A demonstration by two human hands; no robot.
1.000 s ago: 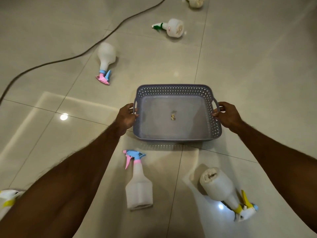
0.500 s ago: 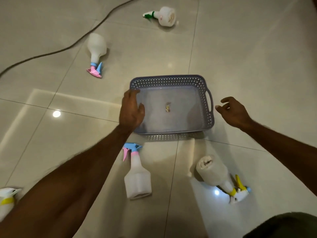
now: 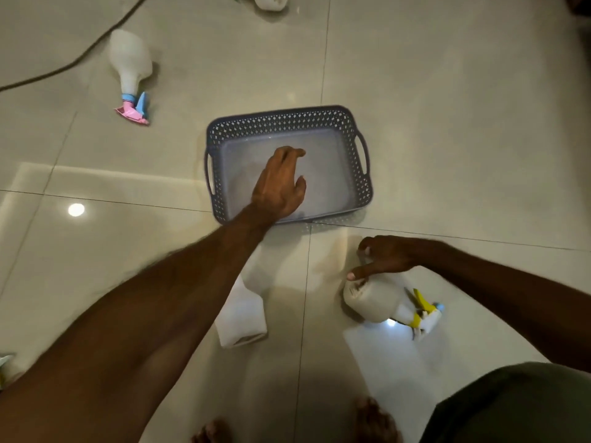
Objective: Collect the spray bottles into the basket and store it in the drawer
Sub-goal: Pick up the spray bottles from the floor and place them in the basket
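Note:
The grey-blue perforated basket sits on the tiled floor at centre. My left hand reaches down into it, palm down, thumb apart from the fingers; the small scrap on the basket floor is hidden beneath it. My right hand hovers with spread fingers over a white spray bottle with a yellow trigger lying on its side, the thumb touching its base. Another white bottle lies below the basket, its trigger hidden by my left forearm. A bottle with a pink and blue trigger lies at upper left.
A further bottle shows at the top edge and part of one at the left edge. A dark cable crosses the upper left floor. My bare feet and a knee in dark cloth fill the bottom right.
Both hands let go of the basket handles. My left hand moved over the rim into the basket; my right hand dropped down and back to the yellow-trigger bottle. The view tilted downward.

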